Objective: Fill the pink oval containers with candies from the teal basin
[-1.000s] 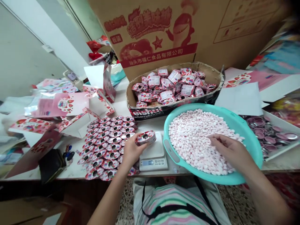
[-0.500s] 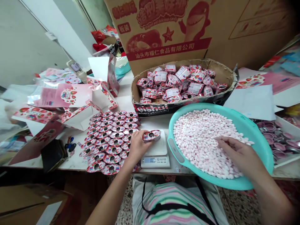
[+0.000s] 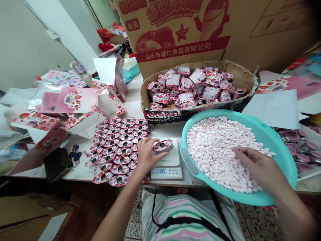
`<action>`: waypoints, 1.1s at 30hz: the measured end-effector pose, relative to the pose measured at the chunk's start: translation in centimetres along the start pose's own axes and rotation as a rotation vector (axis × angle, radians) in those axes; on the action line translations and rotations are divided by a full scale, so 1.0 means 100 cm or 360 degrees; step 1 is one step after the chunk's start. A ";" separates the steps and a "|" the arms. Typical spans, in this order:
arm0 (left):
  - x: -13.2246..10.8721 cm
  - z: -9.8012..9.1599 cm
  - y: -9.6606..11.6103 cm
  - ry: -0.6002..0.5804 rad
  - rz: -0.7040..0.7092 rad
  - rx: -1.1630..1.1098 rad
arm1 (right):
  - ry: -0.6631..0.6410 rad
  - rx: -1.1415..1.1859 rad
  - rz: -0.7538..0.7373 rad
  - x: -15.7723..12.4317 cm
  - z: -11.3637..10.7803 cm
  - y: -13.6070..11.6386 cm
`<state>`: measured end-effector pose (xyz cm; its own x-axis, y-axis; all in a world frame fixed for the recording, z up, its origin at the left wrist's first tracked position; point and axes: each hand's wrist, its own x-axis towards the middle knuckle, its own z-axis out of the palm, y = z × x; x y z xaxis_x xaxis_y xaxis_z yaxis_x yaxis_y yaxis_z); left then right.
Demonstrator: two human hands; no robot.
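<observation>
A small oval tin (image 3: pixel 163 146) with a strawberry print and a hole in its top rests on the white digital scale (image 3: pixel 167 169). Around its left end, my left hand (image 3: pixel 146 155) has thumb and forefinger spread apart. Pale pink candy tablets (image 3: pixel 218 147) fill much of a turquoise basin (image 3: pixel 278 150). Over these tablets is my right hand (image 3: pixel 255 164), its fingertips pinched together; whatever they hold is hidden. Several more oval tins (image 3: pixel 122 151) stand in close rows left of the scale, their top holes showing.
Behind the scale, a cut-down carton (image 3: pixel 160 117) holds several printed tins, with a large cardboard box (image 3: pixel 175 55) at its back. Folded strawberry boxes (image 3: pixel 82 122) and a black wallet (image 3: pixel 57 164) lie left. At right, a white box (image 3: pixel 311 174) contains pinkish oval parts.
My left fingers have loosened from the tin, which now sits on the scale. The scale's display has changed from zero to about ten. My right hand stays over the candy.
</observation>
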<state>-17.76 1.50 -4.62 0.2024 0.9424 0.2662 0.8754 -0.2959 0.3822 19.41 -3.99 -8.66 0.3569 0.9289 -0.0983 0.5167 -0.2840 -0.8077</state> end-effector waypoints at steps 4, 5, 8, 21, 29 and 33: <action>-0.003 -0.015 0.001 0.0098 0.0012 0.0019 | -0.0097 0.0100 0.0101 -0.001 -0.002 -0.001; -0.005 -0.018 0.001 0.0120 0.0006 0.0026 | -0.0093 0.0092 0.0104 -0.001 -0.002 -0.002; -0.009 -0.024 -0.003 0.0150 -0.0009 0.0038 | -0.0087 0.0087 0.0124 -0.002 -0.003 -0.004; -0.014 -0.026 -0.008 0.0144 -0.0044 0.0062 | -0.0083 0.0051 0.0106 -0.004 -0.004 -0.010; -0.012 -0.025 -0.009 0.0156 -0.0019 0.0036 | -0.0079 0.0123 0.0178 -0.003 -0.003 -0.005; -0.012 -0.025 -0.009 0.0122 -0.0011 0.0034 | -0.0072 0.0092 0.0174 -0.005 -0.003 -0.010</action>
<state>-19.90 0.21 -3.03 0.1626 0.9295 0.3311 0.8859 -0.2853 0.3658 18.97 -4.24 -7.59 0.3724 0.9034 -0.2126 0.4304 -0.3711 -0.8228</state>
